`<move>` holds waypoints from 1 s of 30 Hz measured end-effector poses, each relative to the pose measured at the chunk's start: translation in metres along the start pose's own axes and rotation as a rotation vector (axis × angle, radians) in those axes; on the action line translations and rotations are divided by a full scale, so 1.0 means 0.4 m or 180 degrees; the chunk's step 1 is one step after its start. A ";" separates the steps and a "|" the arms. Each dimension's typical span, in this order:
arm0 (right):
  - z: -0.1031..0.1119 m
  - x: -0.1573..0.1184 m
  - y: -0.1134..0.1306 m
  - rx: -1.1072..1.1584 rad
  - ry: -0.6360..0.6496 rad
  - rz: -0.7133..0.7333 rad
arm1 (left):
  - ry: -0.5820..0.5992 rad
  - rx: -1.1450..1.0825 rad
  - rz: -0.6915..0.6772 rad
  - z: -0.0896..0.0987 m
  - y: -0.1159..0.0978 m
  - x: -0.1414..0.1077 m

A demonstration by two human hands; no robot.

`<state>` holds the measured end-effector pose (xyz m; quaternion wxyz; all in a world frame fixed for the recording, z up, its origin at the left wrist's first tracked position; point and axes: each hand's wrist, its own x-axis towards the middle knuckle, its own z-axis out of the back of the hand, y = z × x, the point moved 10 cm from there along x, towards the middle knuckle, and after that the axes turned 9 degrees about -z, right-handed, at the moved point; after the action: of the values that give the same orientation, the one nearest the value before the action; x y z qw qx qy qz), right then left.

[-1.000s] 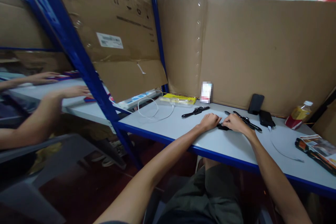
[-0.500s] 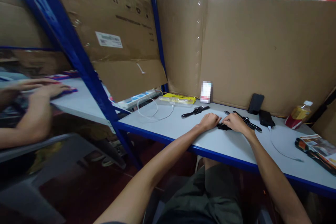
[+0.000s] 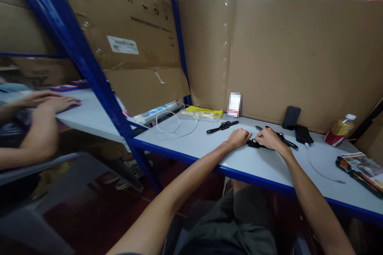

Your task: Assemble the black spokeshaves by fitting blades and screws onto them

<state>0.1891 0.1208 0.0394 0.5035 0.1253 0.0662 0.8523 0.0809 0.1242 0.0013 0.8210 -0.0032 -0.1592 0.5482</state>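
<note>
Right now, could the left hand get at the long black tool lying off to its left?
Probably yes: the long black tool lies close to the left hand, with only bare tabletop showing between them. That hand is over by a black piece, though.

Pale flat tabletop [image 3: 182, 143]: before the seated person, whose 12 o'clock is straight ahead.
Brown cardboard panel [image 3: 284, 55]: 12 o'clock, behind the tabletop.
Small dark piece [image 3: 253, 144]: 12 o'clock, between left hand [image 3: 239, 138] and right hand [image 3: 267, 138].
Slender black double-ended object [image 3: 222, 127]: 11 o'clock, on the tabletop.
White rectangular power strip [image 3: 158, 112]: 10 o'clock.
Upright rectangular phone with blurred screen [image 3: 235, 104]: between 11 and 12 o'clock, near the panel.
Flat black rectangular device [image 3: 303, 134]: 1 o'clock, on the tabletop.
Clear plastic bottle with white cap [image 3: 340, 130]: 2 o'clock, beyond the long black-and-orange object [image 3: 359, 177].
</note>
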 end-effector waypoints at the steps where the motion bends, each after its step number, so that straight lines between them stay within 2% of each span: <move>1: 0.004 0.001 0.001 0.0033 -0.0057 0.0016 | 0.0007 0.0002 -0.0003 0.000 0.000 -0.001; 3: 0.006 0.002 0.005 0.0095 -0.0091 0.0087 | 0.0011 0.0006 -0.0001 0.000 0.000 -0.001; 8: -0.016 -0.002 0.018 -0.0035 0.0164 0.0165 | -0.0008 -0.0034 0.0026 0.002 0.002 0.000; 15: 0.003 -0.014 0.015 -0.0446 -0.0021 -0.0086 | -0.0005 0.0004 0.0025 -0.004 0.004 0.004; 21: 0.002 -0.008 0.010 -0.0335 0.0040 -0.0058 | -0.0008 0.0036 -0.0027 -0.009 0.006 0.008; 23: -0.006 -0.002 -0.004 -0.0234 0.0162 -0.0052 | -0.0015 0.0039 -0.0031 -0.007 0.005 0.007; 28: -0.063 -0.003 -0.046 -0.0218 0.0915 -0.0066 | 0.0013 0.0002 0.0011 -0.002 0.002 0.003; 30: -0.067 -0.005 -0.052 -0.0244 0.0985 -0.0053 | 0.0001 -0.0005 0.0008 -0.002 0.002 0.004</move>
<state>0.2000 0.1296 0.0085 0.4988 -0.0274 0.1114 0.8591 0.0810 0.1261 0.0008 0.8204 -0.0041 -0.1595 0.5491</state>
